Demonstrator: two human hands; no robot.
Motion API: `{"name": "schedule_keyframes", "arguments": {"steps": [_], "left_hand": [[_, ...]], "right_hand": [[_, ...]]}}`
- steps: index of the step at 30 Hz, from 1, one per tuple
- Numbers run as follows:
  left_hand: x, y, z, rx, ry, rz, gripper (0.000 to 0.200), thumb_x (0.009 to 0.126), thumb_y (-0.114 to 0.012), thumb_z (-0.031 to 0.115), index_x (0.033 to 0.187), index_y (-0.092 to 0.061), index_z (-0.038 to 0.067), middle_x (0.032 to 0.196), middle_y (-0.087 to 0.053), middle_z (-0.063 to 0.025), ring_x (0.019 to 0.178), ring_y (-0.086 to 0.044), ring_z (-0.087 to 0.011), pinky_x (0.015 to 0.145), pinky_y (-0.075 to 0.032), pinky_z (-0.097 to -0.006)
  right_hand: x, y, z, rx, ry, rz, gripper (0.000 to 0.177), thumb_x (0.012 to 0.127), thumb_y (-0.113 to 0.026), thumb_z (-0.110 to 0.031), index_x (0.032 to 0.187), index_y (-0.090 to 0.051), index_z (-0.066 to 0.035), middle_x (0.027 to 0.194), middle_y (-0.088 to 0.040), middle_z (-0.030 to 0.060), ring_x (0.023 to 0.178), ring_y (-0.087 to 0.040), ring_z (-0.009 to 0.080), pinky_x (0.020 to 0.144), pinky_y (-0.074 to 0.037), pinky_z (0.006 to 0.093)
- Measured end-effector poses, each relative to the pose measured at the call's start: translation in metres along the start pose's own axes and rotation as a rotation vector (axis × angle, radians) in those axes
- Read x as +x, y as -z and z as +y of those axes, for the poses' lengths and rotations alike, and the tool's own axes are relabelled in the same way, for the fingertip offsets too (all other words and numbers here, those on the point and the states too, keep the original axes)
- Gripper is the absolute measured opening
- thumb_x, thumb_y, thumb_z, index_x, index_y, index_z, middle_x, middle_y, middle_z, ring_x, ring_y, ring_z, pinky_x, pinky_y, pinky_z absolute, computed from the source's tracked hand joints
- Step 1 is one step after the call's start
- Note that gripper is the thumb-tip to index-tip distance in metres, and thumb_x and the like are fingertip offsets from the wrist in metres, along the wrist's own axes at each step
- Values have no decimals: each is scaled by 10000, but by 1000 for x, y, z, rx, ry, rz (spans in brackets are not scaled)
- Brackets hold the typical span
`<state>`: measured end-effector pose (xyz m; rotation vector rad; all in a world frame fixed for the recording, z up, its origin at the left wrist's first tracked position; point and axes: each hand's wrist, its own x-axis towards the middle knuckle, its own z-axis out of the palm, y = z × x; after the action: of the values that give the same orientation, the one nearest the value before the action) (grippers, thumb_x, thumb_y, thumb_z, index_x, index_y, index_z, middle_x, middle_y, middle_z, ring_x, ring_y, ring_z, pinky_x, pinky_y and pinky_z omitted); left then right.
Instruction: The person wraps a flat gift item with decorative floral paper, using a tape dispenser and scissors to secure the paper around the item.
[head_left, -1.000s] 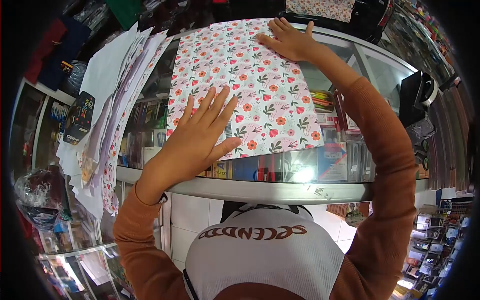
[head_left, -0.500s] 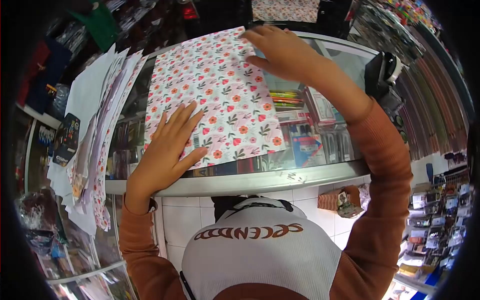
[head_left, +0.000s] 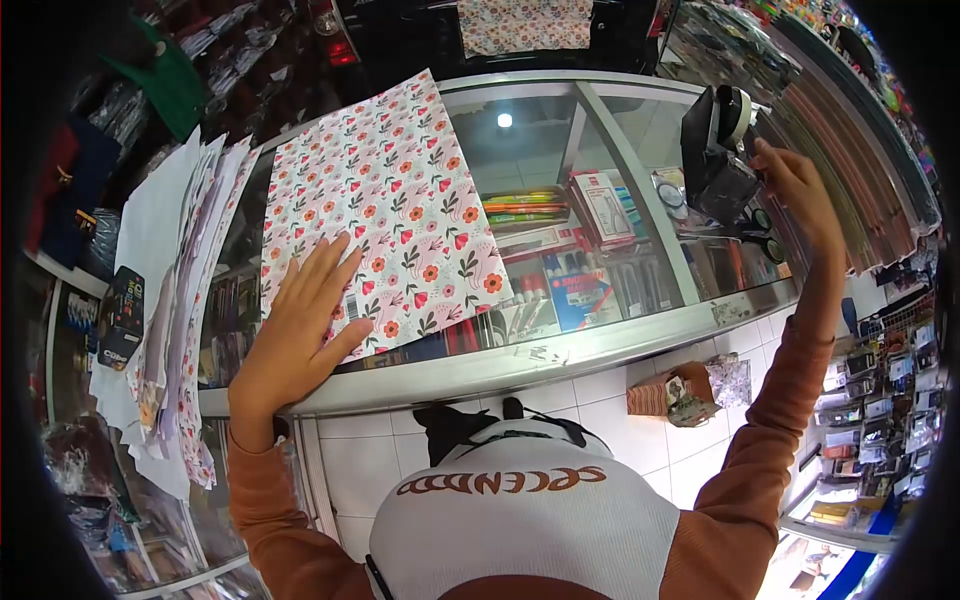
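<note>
A sheet of floral wrapping paper point(head_left: 400, 200), white with red and orange flowers, lies on the glass counter. My left hand point(head_left: 305, 320) rests flat on its lower left part, fingers spread beside a small printed barcode. Over at the right end of the counter, my right hand point(head_left: 803, 195) is at the side of a black tape dispenser point(head_left: 708, 150) with a pale roll. Its fingers are partly bent, tips right by the dispenser. Black-handled scissors point(head_left: 768, 240) lie just below that hand.
A stack of papers point(head_left: 165, 270) hangs over the counter's left end, with a dark box point(head_left: 122, 315) against it. Pens point(head_left: 525, 207) and boxed stationery show under the glass. A metal rim point(head_left: 500, 365) edges the counter; a basket point(head_left: 680, 393) stands on the floor.
My right hand has left the paper's upper right corner and moved right to the tape dispenser. My left hand stays on the paper; the view has shifted rightward.
</note>
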<state>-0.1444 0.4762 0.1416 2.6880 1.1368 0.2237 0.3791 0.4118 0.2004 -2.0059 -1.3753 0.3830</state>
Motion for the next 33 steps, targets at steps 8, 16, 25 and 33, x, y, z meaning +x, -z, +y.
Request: {"name": "schedule_keyframes", "arguments": {"steps": [8,16,25,33], "left_hand": [[-1,14,4,9,19,-62,661,935,-528,418,1440,-350,29,1515,-299,-186,1411,-250,-379,1159,-164,-477],[-1,8,1,-16,15,-36,646,917,-562,412,1433,-391,64,1514,-320,-164,1412,-263,-361,1157,-169,-477],[4,16,0,-11,30,-79,667,888,-599,430,1427,-409,87,1504,-342,-150,1402,-284,-352,1154,-185,-472],[3,13,-2,15,14,-56,671,872,-622,414,1417,-425,75,1497,-354,-150,1396,-294,-344,1147,-207,-465]], "right_hand": [[11,-33,31,521,-4,153,329,914,-637,-361,965,-693,-42,823,-604,-42,708,-512,26,584,-343,171],[9,-48,33,877,90,189,228,915,-652,-215,1037,-686,-25,915,-659,-6,725,-544,44,654,-403,164],[36,-20,18,815,97,361,270,920,-634,-258,1053,-676,-26,945,-646,-6,840,-550,66,726,-394,192],[56,-6,13,581,278,350,327,946,-590,-263,1183,-653,-47,1065,-662,34,879,-543,46,779,-404,194]]}}
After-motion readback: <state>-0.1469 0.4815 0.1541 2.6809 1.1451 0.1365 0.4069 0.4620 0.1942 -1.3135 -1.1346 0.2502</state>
